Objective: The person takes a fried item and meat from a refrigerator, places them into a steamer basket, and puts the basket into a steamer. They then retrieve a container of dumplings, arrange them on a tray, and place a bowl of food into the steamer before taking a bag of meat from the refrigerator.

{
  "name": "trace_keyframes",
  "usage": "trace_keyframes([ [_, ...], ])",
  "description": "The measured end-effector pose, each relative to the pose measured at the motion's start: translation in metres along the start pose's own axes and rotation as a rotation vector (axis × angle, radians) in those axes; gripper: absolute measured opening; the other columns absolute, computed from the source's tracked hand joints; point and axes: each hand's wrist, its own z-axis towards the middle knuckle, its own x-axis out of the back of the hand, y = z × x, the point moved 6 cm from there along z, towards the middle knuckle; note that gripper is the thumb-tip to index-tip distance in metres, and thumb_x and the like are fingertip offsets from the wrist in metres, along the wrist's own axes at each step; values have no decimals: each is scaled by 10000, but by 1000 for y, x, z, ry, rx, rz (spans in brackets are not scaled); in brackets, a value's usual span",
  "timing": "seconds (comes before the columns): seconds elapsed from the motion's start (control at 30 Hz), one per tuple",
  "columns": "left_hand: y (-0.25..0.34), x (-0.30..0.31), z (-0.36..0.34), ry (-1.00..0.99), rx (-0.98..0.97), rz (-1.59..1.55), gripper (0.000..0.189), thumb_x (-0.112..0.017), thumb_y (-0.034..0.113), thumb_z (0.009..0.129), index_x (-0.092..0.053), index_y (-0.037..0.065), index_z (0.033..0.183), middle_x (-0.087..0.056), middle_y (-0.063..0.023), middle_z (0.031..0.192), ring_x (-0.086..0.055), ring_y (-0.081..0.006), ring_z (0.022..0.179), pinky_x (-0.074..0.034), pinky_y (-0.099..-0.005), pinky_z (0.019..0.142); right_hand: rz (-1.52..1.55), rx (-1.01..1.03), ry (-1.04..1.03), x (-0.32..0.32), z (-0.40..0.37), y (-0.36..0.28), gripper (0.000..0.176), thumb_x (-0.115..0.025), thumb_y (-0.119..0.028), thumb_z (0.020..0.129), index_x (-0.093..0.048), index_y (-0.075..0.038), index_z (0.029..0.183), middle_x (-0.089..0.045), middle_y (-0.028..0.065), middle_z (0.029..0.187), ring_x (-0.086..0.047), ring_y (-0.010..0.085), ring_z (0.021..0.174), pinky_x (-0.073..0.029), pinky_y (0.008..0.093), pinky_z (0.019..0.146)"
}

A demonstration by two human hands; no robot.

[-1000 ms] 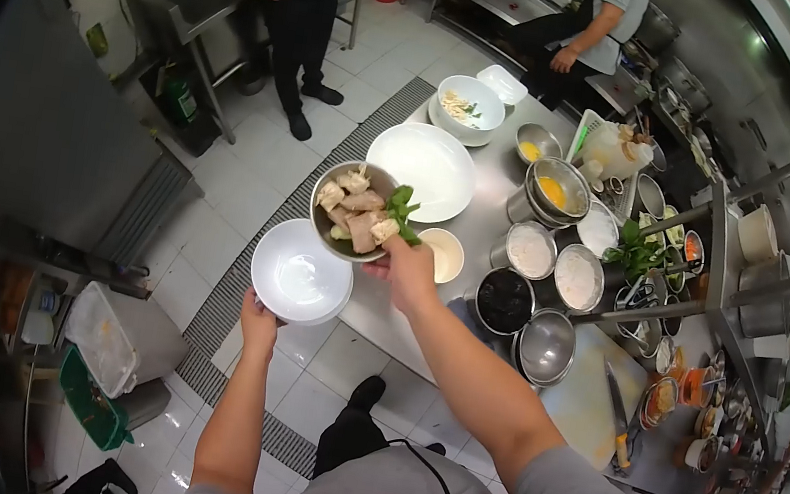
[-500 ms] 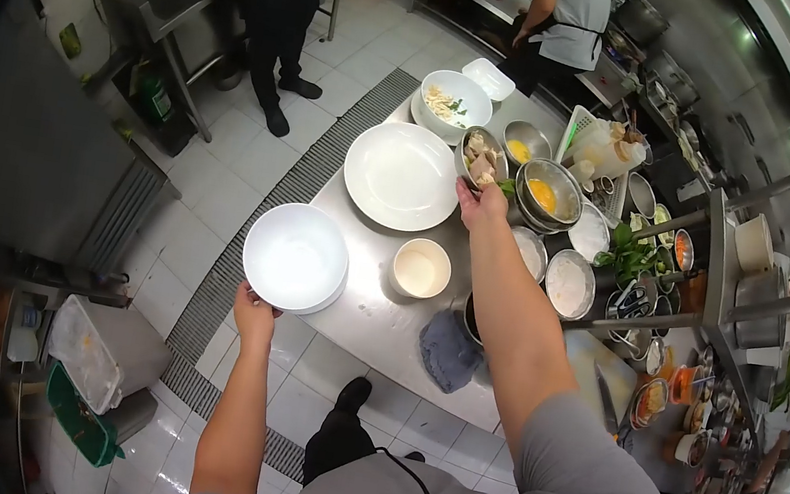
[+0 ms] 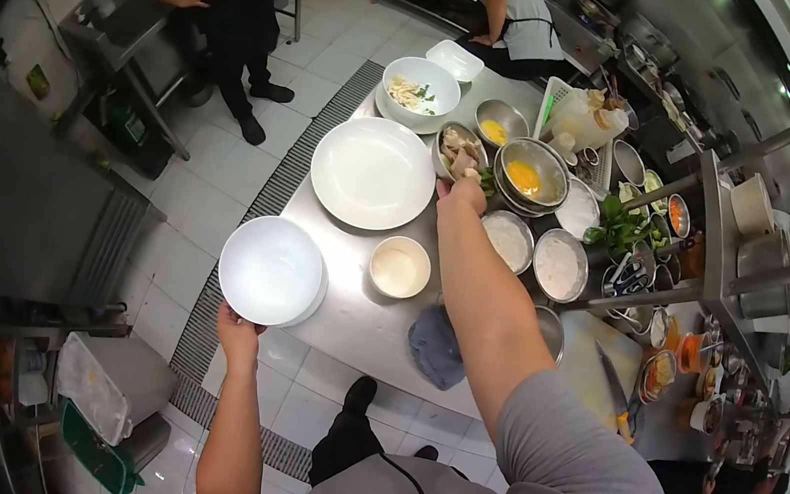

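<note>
My left hand (image 3: 238,338) is closed on the near rim of a big white bowl (image 3: 270,272), which shows no contents and sits by the table's left edge. At the far side of my reach, my right hand (image 3: 463,194) is closed at the near rim of a small metal bowl (image 3: 463,145) of pale meat pieces; its fingertips are partly hidden. Between the hands are a wide white plate (image 3: 373,173) and a cream tub (image 3: 399,268) with something pale inside. Stacked metal bowls with yellow egg (image 3: 524,176) stand right of my right hand.
Behind the plate stands a white bowl with pale strips and green leaves (image 3: 421,89). Flour-like powder fills bowls (image 3: 560,264) on the right. A grey cloth (image 3: 437,346) lies near me, a knife (image 3: 615,389) on a cutting board. Two people (image 3: 211,9) stand beyond the table.
My view has shifted, so the table sits further left. Both hands stay at their bowls. The co-worker at the back has bent forward over the table's far end.
</note>
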Motion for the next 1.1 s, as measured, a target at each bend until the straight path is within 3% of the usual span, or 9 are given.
trace_keyframes([
  [0.23,-3,0,-1,10,7,-65,335,-589,13,1009,-492,29,1330,-631,-96,1271,-694,-184,990,-613,-304,742,50,11,19,-21,5,2,319,-545,-38,1014,-532,35,1324,-577,184,1296,-660,342,1016,-661,390,741],
  [0.5,-11,11,13,62,-144,79,312,-589,-65,946,-617,9,1248,-716,-58,969,-638,-90,729,-451,-228,557,170,17,-20,-54,39,4,379,-485,-52,1030,-482,46,1396,-552,234,1326,-671,365,1038,-663,408,808],
  [0.57,-11,11,15,61,-122,118,297,-600,-66,942,-634,-5,1231,-717,-66,949,-637,-93,704,-456,-232,548,85,26,-20,-53,47,0,357,-477,-23,997,-523,91,1332,-632,254,1176,-704,329,844,-663,395,757],
  [0.7,-16,-1,37,72,-84,176,289,-613,-77,919,-660,-34,1201,-719,-65,889,-630,-89,638,-465,-238,519,-19,17,-345,-38,40,5,380,-513,-45,941,-459,21,1311,-498,224,1263,-607,427,1135,-595,568,905],
  [0.77,-3,-12,39,-11,-77,229,327,-621,-40,925,-643,-53,1251,-728,-93,948,-679,-141,722,-531,-267,592,-14,96,-543,4,-15,0,354,-533,-67,952,-469,-4,1294,-537,173,1224,-633,359,1051,-591,481,825],
  [0.83,10,1,42,176,-314,345,369,-625,11,946,-621,-58,1308,-725,-145,1092,-711,-219,904,-578,-321,771,-294,170,-770,76,-104,-30,463,-551,-23,938,-496,-17,1397,-611,97,1179,-661,219,995,-575,370,828],
  [0.93,34,13,19,319,-563,536,388,-568,23,974,-604,-42,1355,-671,-191,1287,-669,-275,1122,-529,-366,976,-656,433,-1021,225,-159,-49,352,-629,-110,1017,-599,2,1350,-678,70,1127,-659,135,993,-552,296,880],
  [1.07,77,-23,-50,274,-826,424,370,-570,33,995,-599,-32,1358,-645,-187,1338,-647,-290,1183,-502,-390,1034,-734,216,-853,445,-165,-82,296,-590,-134,1042,-655,-40,1316,-737,79,1098,-676,133,1004,-542,295,891],
  [1.1,82,-40,-67,220,-865,369,366,-558,36,1008,-586,-33,1367,-639,-183,1346,-637,-289,1196,-494,-388,1039,-819,296,-726,501,-158,-103,295,-601,-140,1033,-661,-41,1304,-740,84,1101,-684,147,985,-546,304,888],
])
